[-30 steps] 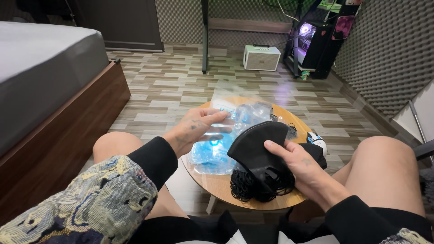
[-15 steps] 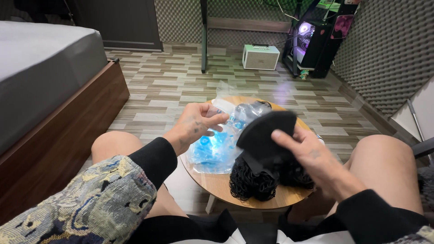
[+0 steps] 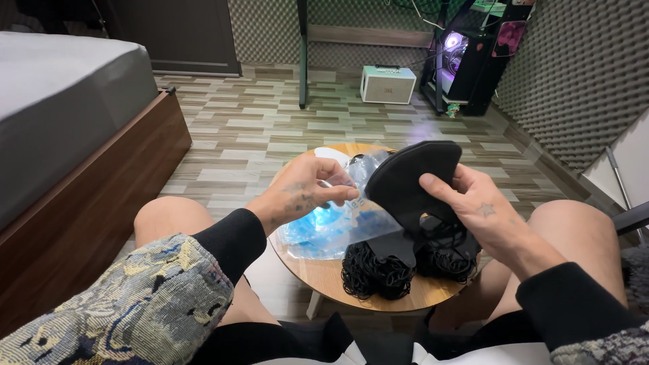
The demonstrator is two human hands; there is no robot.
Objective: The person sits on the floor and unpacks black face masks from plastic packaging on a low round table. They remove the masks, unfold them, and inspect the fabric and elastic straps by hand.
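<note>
Black fabric mask (image 3: pixel 414 189), at frame centre above the round desk (image 3: pixel 433 292), is pinched by right hand (image 3: pixel 476 209) fingers; left hand (image 3: pixel 307 192) fingers should keep the clear plastic bag (image 3: pixel 338 226) mouth open.

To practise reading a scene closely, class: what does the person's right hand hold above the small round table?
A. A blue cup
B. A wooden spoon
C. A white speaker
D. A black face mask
D: the right hand grips a black face mask over the round wooden table, while the left hand pinches a clear plastic bag.
</note>
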